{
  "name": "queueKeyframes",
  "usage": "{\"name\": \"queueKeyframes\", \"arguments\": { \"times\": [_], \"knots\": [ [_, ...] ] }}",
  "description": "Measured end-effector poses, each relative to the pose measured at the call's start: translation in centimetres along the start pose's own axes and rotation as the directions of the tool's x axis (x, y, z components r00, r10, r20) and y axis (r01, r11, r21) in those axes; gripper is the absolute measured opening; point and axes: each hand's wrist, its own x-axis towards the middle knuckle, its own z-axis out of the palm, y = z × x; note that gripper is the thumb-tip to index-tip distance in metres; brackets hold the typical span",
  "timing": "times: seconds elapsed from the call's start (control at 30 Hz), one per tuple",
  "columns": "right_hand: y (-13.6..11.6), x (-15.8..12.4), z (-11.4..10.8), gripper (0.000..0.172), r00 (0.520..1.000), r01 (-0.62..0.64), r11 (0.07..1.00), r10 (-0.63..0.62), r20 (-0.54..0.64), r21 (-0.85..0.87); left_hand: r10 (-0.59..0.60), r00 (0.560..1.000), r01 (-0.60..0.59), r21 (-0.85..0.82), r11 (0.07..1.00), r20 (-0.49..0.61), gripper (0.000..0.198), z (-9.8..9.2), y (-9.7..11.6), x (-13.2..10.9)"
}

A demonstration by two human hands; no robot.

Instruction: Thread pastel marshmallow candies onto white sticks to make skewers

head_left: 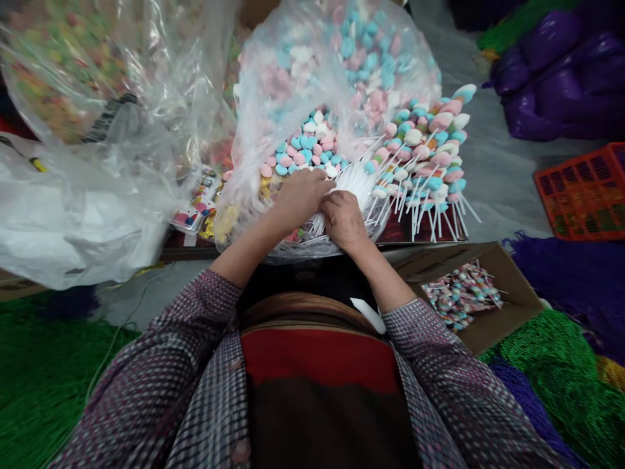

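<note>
My left hand (300, 195) and my right hand (344, 220) meet at the near edge of a big clear plastic bag (293, 78) full of pink, blue and white candies (305, 146). Both hands are curled around a bundle of thin white sticks (354, 182) lying at the bag's mouth. Just right of the hands, a heap of finished candy lollipops on white sticks (430, 156) fans out, heads pointing away from me.
A cardboard box (508, 286) with wrapped lollipops (461, 296) sits at right. An orange crate (583, 192) is further right. Crumpled clear and white plastic bags (88, 176) fill the left. Green (39, 371) and purple (576, 273) beaded strands cover the floor.
</note>
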Motion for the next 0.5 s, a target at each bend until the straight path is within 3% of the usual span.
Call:
{"name": "queueKeyframes", "arguments": {
  "times": [0.1, 0.2, 0.37, 0.5],
  "knots": [
    [-0.2, 0.2, -0.1, 0.029, 1.0, -0.013, 1.0, 0.013, 0.013, -0.005, 0.02, 1.0, -0.02, -0.025, 0.999, 0.024, 0.034, 1.6, -0.6, 3.3],
    [-0.2, 0.1, -0.2, 0.029, 0.999, -0.006, 1.0, 0.006, 0.035, 0.007, -0.006, 0.995, 0.011, -0.052, 0.999, 0.096, 0.028, 2.1, -2.0, 4.5],
    [-0.1, -0.2, -0.2, 0.03, 1.0, 0.007, 0.999, -0.008, 0.025, 0.036, -0.18, 0.983, 0.18, -0.004, 0.984, 0.019, 0.022, 0.3, -6.1, 3.8],
    [0.0, -0.3, 0.0, 0.028, 0.999, 0.026, 0.999, -0.025, -0.019, 0.041, -0.21, 0.977, 0.21, 0.012, 0.978, 0.038, 0.029, -1.2, -8.7, 3.2]
  ]
}}
